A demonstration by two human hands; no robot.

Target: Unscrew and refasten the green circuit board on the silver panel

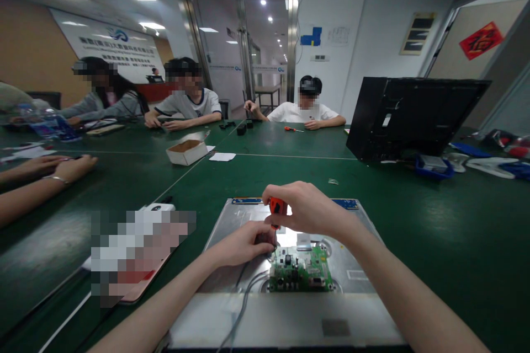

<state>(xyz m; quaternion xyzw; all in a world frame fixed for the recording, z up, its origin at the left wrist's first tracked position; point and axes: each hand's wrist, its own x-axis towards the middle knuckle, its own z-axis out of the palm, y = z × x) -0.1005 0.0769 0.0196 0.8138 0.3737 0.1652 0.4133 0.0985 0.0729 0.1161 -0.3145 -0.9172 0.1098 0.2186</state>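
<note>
My right hand (304, 207) grips a red-and-black screwdriver (278, 209) from above, its shaft pointing down near the upper left corner of a green circuit board (300, 269). Close to the screwdriver's tip, my left hand (259, 241) has its fingers pinched together; whether they hold the shaft or something small is hidden. The board lies on the metal back of a flat display panel (356, 314). Grey cables (244, 306) run from the board's left side toward me. A blue strip (345, 204) lines the panel's far edge.
Phones (141, 253) and cables lie to my left. Further off stand an open white box (187, 152), a black monitor (414, 118) and a blue tray (434, 166). Another orange screwdriver (292, 129) lies before a person across the green table (447, 242). A co-worker's hands (66, 168) rest at left.
</note>
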